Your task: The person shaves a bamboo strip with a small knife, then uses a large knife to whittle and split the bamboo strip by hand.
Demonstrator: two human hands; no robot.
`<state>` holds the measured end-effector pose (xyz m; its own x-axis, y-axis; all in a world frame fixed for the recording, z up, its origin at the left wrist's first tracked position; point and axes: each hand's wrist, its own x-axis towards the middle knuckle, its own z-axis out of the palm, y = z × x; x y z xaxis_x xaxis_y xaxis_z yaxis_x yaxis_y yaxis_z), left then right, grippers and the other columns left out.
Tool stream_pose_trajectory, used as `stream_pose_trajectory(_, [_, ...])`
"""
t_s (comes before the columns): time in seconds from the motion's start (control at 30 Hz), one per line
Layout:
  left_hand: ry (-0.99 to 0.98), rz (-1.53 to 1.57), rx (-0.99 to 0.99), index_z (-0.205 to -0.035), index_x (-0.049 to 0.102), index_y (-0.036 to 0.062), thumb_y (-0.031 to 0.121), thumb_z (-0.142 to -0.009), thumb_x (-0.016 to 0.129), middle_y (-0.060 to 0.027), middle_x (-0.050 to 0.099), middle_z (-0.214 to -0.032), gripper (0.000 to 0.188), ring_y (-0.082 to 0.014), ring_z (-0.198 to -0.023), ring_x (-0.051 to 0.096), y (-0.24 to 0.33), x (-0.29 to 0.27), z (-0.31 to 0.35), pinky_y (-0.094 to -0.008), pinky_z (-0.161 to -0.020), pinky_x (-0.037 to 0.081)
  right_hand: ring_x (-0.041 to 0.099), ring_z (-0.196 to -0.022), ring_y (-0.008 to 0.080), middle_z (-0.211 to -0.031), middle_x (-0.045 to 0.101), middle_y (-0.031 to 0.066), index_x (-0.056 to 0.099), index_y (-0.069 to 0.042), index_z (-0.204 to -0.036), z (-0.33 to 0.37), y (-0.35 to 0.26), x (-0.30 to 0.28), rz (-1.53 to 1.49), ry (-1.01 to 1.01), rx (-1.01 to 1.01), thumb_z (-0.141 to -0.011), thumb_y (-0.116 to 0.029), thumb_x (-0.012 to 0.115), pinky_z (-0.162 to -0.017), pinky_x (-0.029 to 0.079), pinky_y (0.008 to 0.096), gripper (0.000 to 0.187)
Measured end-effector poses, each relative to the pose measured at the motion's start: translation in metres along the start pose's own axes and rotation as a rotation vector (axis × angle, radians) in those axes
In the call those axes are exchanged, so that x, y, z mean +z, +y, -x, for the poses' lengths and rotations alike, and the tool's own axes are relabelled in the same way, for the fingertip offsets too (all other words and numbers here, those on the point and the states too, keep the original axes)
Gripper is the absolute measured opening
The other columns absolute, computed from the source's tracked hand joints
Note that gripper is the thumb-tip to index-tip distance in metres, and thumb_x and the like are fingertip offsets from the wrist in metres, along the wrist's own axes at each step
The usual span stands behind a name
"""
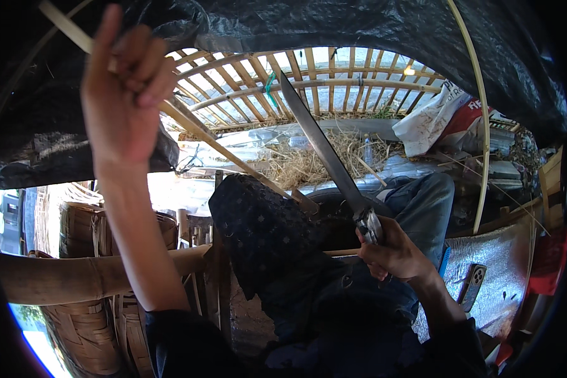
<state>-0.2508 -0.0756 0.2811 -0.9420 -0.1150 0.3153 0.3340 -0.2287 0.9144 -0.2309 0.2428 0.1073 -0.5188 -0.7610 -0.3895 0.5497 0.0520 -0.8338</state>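
Observation:
My left hand [126, 94] is raised at the upper left, slightly blurred, with the index finger pointing up and the other fingers curled. A long pale bamboo strip [223, 151] passes through its grasp, slanting from the upper left down to the dark cloth over my lap. In my right hand [394, 252], at the lower right of centre, is the handle of a machete [318, 142]. Its long dark blade points up and to the left, apart from the strip. The strip's lower end lies near a small wooden piece [304, 201] by my knee.
A thick bamboo pole [101, 277] crosses at left, beside woven baskets [82, 327]. Ahead are a bamboo slat fence [321, 82], straw shavings [302, 160] and a printed sack [431, 120]. A phone [472, 286] lies on a silvery mat at right. Black plastic sheeting [233, 25] hangs overhead.

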Motion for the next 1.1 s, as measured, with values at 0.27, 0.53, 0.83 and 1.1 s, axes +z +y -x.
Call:
stream_pose_trajectory(0.27, [0.114,-0.048,-0.071,-0.056,0.023,0.0158,0.033,-0.096,0.047,0.0056,0.017,-0.05,0.05,-0.0053,-0.043,0.015,-0.048,-0.001,0.018,-0.0237,-0.042,0.013,0.048,-0.041,0.0086,-0.054,0.048,0.0022,0.044,0.0,-0.085,-0.008,0.007,0.018,0.057,-0.047,0.037,-0.079,-0.006,0.058,-0.037,0.039,0.0228,0.017])
stream_pose_trajectory(0.53, [0.293,-0.001,-0.085,-0.053,0.02,0.0173,0.026,-0.097,0.043,0.0059,0.014,-0.046,0.051,-0.0064,-0.042,0.01,-0.059,0.007,0.021,-0.0251,-0.043,0.012,0.048,-0.041,0.0086,-0.056,0.049,0.0027,0.044,-0.001,-0.088,-0.013,0.019,0.03,0.045,-0.071,0.064,-0.08,-0.008,0.058,-0.037,0.039,0.0236,0.017])
stream_pose_trajectory(0.83, [0.269,-0.017,-0.098,-0.053,0.023,0.0155,0.022,-0.093,0.045,0.0048,0.017,-0.047,0.046,-0.0068,-0.042,0.012,-0.062,0.004,0.028,-0.0264,-0.043,0.012,0.047,-0.04,0.009,-0.053,0.047,0.0027,0.042,-0.002,-0.084,-0.007,0.003,0.033,0.009,-0.087,0.07,-0.079,-0.004,0.055,-0.037,0.039,0.0237,0.014])
stream_pose_trajectory(1.1, [0.401,-0.003,0.038,-0.057,0.03,0.0148,0.017,-0.093,0.046,0.0059,0.018,-0.049,0.039,-0.0052,-0.042,0.013,-0.068,0.011,0.032,-0.0257,-0.042,0.012,0.043,-0.038,0.0098,-0.051,0.043,0.0027,0.042,-0.002,-0.083,-0.01,0.017,0.033,-0.072,-0.15,0.189,-0.077,0.0,0.053,-0.036,0.038,0.0261,0.013])
